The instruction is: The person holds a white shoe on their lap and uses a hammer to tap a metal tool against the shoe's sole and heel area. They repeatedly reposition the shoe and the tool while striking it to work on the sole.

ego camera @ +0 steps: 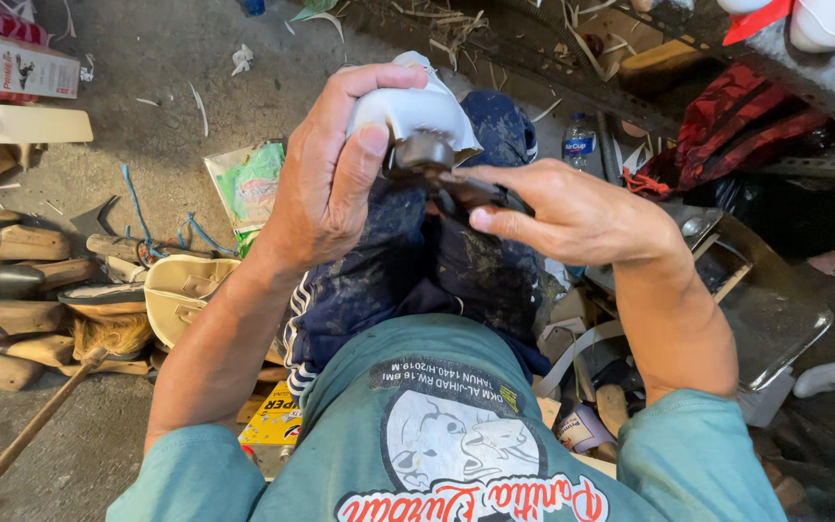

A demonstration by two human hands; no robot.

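Observation:
My left hand (pixel 335 169) grips a white shoe upper on a last (pixel 416 108), held above my knees with its dark heel part (pixel 421 153) facing me. My right hand (pixel 572 213) holds a dark metal tool, pincers by the look of it (pixel 471 191), whose jaws meet the dark heel part at the shoe's lower edge. Fingers of both hands are closed around what they hold. My dark blue trousers (pixel 408 271) lie beneath.
Wooden shoe lasts (pixel 12 280) and a broom (pixel 99 343) lie on the floor at left, beside a cream shoe piece (pixel 181 290). A green packet (pixel 248 184), a water bottle (pixel 579 143), red cloth (pixel 736 126) and a metal tray (pixel 765 309) crowd the right.

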